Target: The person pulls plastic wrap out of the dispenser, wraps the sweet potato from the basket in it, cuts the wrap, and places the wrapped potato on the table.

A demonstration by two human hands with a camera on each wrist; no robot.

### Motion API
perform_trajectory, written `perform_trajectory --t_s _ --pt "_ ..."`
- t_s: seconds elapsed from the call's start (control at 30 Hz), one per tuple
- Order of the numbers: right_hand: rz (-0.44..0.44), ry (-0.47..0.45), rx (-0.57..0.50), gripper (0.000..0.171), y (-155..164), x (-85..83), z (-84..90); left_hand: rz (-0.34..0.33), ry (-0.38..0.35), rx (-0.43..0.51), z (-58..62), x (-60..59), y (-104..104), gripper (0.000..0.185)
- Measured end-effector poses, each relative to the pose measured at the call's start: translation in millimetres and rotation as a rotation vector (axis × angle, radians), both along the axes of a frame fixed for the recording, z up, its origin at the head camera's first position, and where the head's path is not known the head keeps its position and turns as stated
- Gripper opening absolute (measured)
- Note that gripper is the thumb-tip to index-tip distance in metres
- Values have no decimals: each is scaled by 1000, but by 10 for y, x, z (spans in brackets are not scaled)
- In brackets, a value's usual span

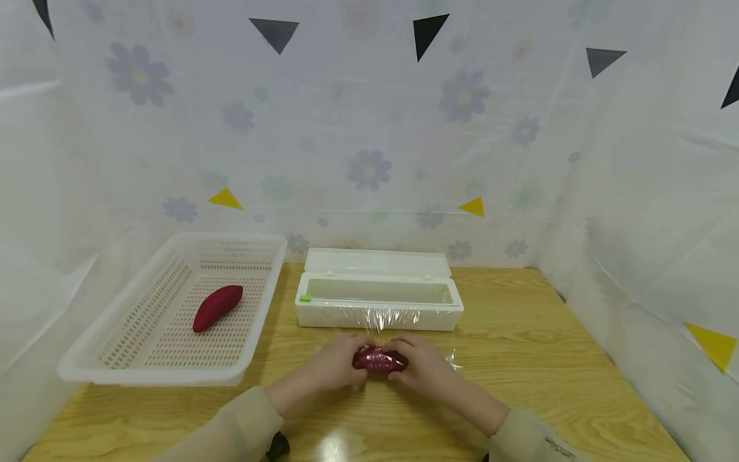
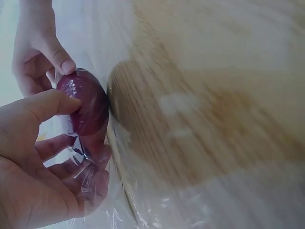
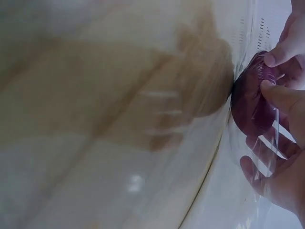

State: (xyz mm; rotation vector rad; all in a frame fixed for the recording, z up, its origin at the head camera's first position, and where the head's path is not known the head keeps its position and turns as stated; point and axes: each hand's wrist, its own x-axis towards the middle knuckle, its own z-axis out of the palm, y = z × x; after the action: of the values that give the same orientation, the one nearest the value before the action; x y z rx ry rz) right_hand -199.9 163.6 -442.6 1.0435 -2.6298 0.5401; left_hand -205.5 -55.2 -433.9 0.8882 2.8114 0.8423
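A dark red sweet potato [image 1: 379,360] covered in clear cling film lies on the wooden table [image 1: 531,346], held at both ends. My left hand [image 1: 337,363] grips its left end, thumb on top. My right hand [image 1: 423,366] grips the right end. In the left wrist view the filmed sweet potato [image 2: 86,107] sits between the left hand's thumb [image 2: 45,106] and curled fingers. The right wrist view shows the sweet potato [image 3: 252,102] with the right hand's thumb [image 3: 283,98] on it and film over the fingers. A sheet of cling film [image 1: 392,317] runs from the white film dispenser box [image 1: 378,296].
The dispenser box stands open just behind the hands. A white perforated basket [image 1: 144,366] at the left holds a second, bare red sweet potato [image 1: 217,307]. Flowered plastic sheeting [image 1: 369,128] walls the table on three sides.
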Motion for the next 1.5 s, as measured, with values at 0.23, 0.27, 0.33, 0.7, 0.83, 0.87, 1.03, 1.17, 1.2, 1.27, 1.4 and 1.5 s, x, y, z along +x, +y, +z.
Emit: perform_trajectory --t_s 0.23,0.27,0.33,0.7,0.83,0.87,1.03,1.17,1.2,1.27,1.4,1.5 --pt "5 -100 39 40 -4 -77 52 52 174 -18 -11 -13 20 57" --pt "15 -121 32 42 0 -95 59 50 179 -12 -8 -17 29 57" --pt "29 -168 4 42 11 -136 60 26 184 -11 2 -27 49 57" --pt "-4 -183 -85 43 54 -192 17 -61 200 -42 -25 -148 78 48" --pt "11 46 -33 44 15 -200 2 -54 175 -29 -33 -227 47 46" --pt "20 90 -21 45 2 -205 5 -57 184 -29 -33 -246 39 47" --pt "24 163 27 44 -38 -256 -7 -80 238 -31 -16 -320 30 48" --pt "31 180 25 42 -64 -320 -11 -42 296 -79 17 -331 37 46" --pt "36 186 24 42 -69 -336 -6 -25 322 -101 28 -327 40 45" --pt "45 203 27 43 -77 -367 -1 6 378 -153 48 -313 48 43" --pt "53 204 46 43 -87 -407 20 33 444 -180 99 -276 69 40" --pt "53 195 55 41 -98 -412 36 47 440 -151 100 -273 73 37"
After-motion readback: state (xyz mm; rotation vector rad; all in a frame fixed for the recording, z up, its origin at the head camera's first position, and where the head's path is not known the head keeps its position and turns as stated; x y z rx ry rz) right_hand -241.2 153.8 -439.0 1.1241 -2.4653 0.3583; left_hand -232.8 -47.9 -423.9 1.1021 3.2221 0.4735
